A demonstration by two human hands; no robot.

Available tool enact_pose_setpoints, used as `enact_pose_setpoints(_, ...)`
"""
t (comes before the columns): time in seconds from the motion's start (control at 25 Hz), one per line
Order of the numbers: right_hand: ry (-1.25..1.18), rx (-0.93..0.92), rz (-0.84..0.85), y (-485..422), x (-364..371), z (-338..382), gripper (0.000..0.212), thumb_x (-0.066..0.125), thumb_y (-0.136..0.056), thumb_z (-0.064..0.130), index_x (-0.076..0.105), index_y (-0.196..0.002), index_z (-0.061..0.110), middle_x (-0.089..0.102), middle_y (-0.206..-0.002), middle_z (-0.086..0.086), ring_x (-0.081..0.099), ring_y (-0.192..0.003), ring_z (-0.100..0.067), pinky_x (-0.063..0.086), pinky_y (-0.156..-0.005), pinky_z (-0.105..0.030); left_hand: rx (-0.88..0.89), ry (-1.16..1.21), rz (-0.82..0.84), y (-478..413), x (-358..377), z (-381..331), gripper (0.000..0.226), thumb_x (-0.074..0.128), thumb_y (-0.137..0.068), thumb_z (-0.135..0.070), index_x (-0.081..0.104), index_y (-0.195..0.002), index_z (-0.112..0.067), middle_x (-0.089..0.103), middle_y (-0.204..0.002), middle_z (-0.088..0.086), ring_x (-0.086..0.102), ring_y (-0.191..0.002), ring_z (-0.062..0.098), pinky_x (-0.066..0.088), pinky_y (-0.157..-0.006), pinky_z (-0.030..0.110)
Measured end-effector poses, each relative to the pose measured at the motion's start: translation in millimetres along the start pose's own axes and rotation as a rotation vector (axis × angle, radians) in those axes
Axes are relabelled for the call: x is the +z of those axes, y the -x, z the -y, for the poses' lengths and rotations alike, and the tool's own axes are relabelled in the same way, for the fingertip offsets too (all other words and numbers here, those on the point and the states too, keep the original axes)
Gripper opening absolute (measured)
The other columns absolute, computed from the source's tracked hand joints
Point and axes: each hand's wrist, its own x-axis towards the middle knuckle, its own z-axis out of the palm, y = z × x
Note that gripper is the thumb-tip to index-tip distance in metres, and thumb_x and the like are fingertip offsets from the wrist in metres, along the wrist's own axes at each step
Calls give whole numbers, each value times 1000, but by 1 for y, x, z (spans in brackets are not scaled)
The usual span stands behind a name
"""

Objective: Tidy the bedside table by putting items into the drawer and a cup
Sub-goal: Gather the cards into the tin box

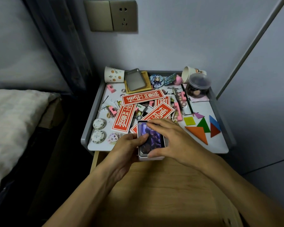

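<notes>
Over the front edge of the surface (pixel 219 145): a small white box (pixel 151 158), open side up, with a purple picture card (pixel 152 141) lying in it.

Left hand (pixel 126 148) against the box's left side, fingers curled beneath it, thumb pressed flat on the card's left half. A firm hold on the box.

Right hand (pixel 169 136) arched over the card from the right, fingertips hooked on its far end, thumb on its near end, so the card pinched lengthwise between them. Palm raised clear of the picture.

Wooden drawer (pixel 162 185) pulled out below the front edge, directly under the box and both forearms.

Just beyond the box, touching its far end: red strips (pixel 142 97) with white characters, overlapping at angles across the middle.

Far left corner: a paper cup (pixel 114 74) with orange dots, tipped on its side, mouth to the left. Beside it a wooden tray (pixel 129 90) with a grey tin (pixel 134 79) tilted in it. Next along the back, a round badge (pixel 156 81).

Far right corner: a second cup (pixel 189 74), also on its side, and just in front of it a clear jar (pixel 197 86) with a grey lid.

Right of the right hand, well apart from the box: flat coloured shapes, a yellow square (pixel 189 120), an orange triangle (pixel 197 133), a green triangle (pixel 203 125), a red triangle (pixel 214 131) and a blue piece (pixel 214 122).

Left of the left hand: two round floral tins (pixel 99 124), one behind the other near the left rim. Pink blocks (pixel 111 110), hair pins and small rings scattered between.

Bed (pixel 15 120) off to the left; wall socket (pixel 123 15) above.
</notes>
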Motion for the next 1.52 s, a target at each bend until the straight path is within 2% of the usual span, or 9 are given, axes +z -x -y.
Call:
enact_pose_setpoints(0.24,30,-49,21,0,1,1,85,69,-83,48,27,-152,24,24,-154,12,13,-135,6,20,-111,-21,20,-7,5,1,0,-3,23,64,-89,-20,67,-104,-2,74,-94,16,69,-78,23,53,-84,45)
enact_pose_setpoints(0.4,66,-69,35,-1,1,1,87,66,-85,50,21,-153,22,22,-155,9,11,-139,0,21,-112,-23,7,-9,4,5,0,-5,38,66,-84,-24,66,-111,2,71,-105,23,66,-89,31,48,-95,56)
enact_pose_setpoints(0.72,37,-78,20,-9,4,0,89,66,-85,49,18,-154,22,18,-158,10,0,-129,16,2,-99,-1,-3,-27,-5,6,-5,-15,37,64,-89,-18,63,-116,8,66,-114,28,62,-99,36,47,-97,54)
enact_pose_setpoints(0.84,-49,-74,14,-12,7,6,86,69,-83,45,24,-153,23,20,-156,12,8,-135,10,17,-114,-17,28,-32,-44,5,-8,-19,26,62,-92,-13,66,-109,5,71,-105,24,66,-87,30,54,-83,43)
enact_pose_setpoints(0.96,-282,-20,-97,-28,-4,17,73,75,-80,38,42,-144,28,30,-148,14,27,-134,0,37,-107,-26,91,21,-119,4,-11,-32,18,60,-93,-13,66,-101,1,74,-93,17,71,-78,26,56,-79,42)
enact_pose_setpoints(1.08,-339,78,-341,-91,-26,14,36,68,-88,32,62,-121,21,59,-123,5,56,-109,-6,49,-97,-29,153,109,-240,1,-23,-46,26,60,-94,-14,64,-110,5,75,-93,16,73,-80,28,60,-79,46)
enact_pose_setpoints(1.2,-78,216,-373,-179,-40,-12,25,67,-89,27,69,-108,11,71,-106,-6,65,-94,-16,53,-89,-35,202,229,-330,3,-41,-55,28,59,-95,-16,64,-113,5,75,-94,16,73,-84,31,59,-78,45)
enact_pose_setpoints(1.4,415,330,-311,-260,-34,-42,25,58,-92,21,65,-107,2,66,-108,-21,64,-93,-35,51,-76,-36,239,328,-341,4,-63,-69,27,57,-96,-17,66,-112,3,75,-96,17,74,-81,28,61,-68,36)
enact_pose_setpoints(1.52,518,379,-306,-275,-27,-42,24,57,-91,13,64,-110,0,65,-110,-21,63,-96,-36,50,-75,-36,238,315,-332,2,-69,-74,28,57,-96,-19,66,-113,1,75,-96,16,73,-89,31,59,-79,40)
